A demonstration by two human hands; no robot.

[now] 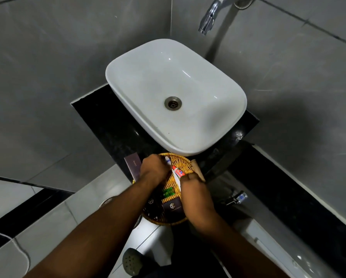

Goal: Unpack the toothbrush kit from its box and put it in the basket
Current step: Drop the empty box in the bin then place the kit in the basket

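A round wicker basket (181,160) sits on the black counter's front edge, just below the sink. My left hand (153,170) is over the basket's left part, shut on a toothbrush whose bristled head (167,159) sticks out above my fingers. A small red-and-white toothpaste tube (178,171) lies slanted over the basket between my hands. My right hand (195,190) is at the basket's right rim, closed on a brown cardboard box (199,170), with its thumb next to the tube. The toothbrush handle is mostly hidden.
A dark purple comb box (133,164) lies left of the basket. Green items (169,192) and dark logo sachets (172,206) fill the basket's near part. The white sink (148,63) and chrome tap (208,19) are behind. A toilet (148,235) stands below the counter.
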